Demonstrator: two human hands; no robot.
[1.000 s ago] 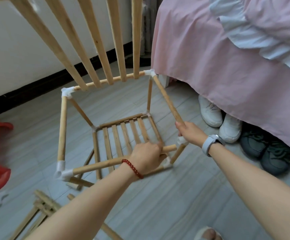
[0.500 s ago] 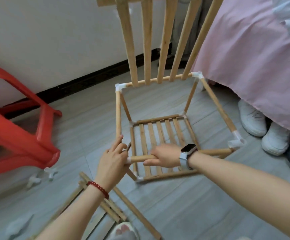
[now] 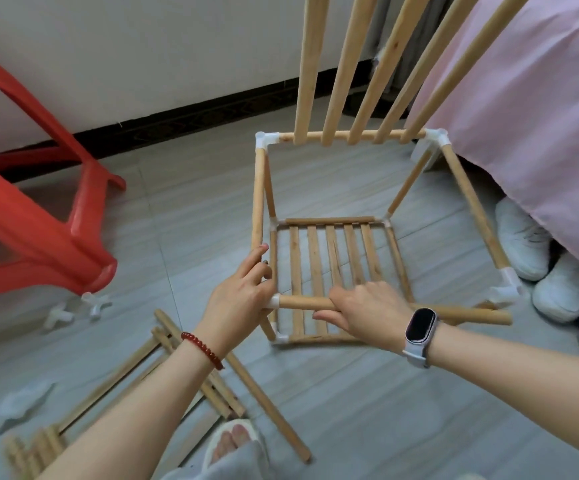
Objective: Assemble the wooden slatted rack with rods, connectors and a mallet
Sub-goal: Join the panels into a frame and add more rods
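Rack (image 3: 343,258) stands on the floor (image 3: 402,403) just beside the pink bed cover (image 3: 540,98), its slatted base low and a slatted panel rising from its far rail. Your left hand (image 3: 239,303) wraps its grip around the rack's near-left corner, fingers lying up along the side rod (image 3: 257,195). Your right hand (image 3: 367,310) curls its grip around the front rod (image 3: 315,302), whose far end lies just short of the rack's near-right connector (image 3: 506,289). Loose rods (image 3: 211,382) lie on the floor nearer you than the rack, and a red stool (image 3: 31,216) stands to its left.
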